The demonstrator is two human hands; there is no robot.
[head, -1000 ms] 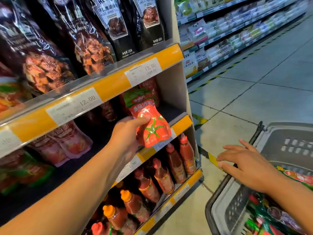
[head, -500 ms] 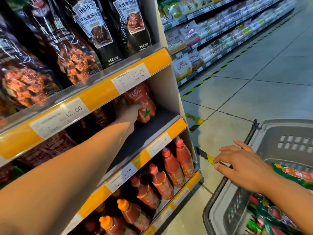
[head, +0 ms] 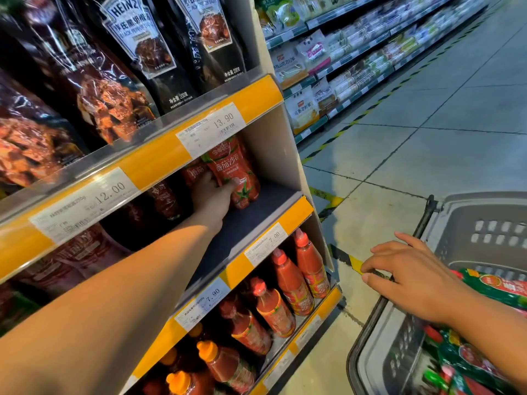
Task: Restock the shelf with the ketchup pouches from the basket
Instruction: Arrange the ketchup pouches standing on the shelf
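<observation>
Head view: shelf point(head: 251, 220) dark, rear hidden under price rail, bare board free toward front edge | basket point(head: 445, 223) cut off at right, pouches inside | left hand point(head: 212, 195) grips upright ketchup pouch point(head: 235, 172) by end wall, long axis vertical | right hand point(head: 410, 277) spread, empty over basket rim

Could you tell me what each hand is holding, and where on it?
Left hand grips the ketchup pouch at its lower middle; right hand holds nothing.
</observation>
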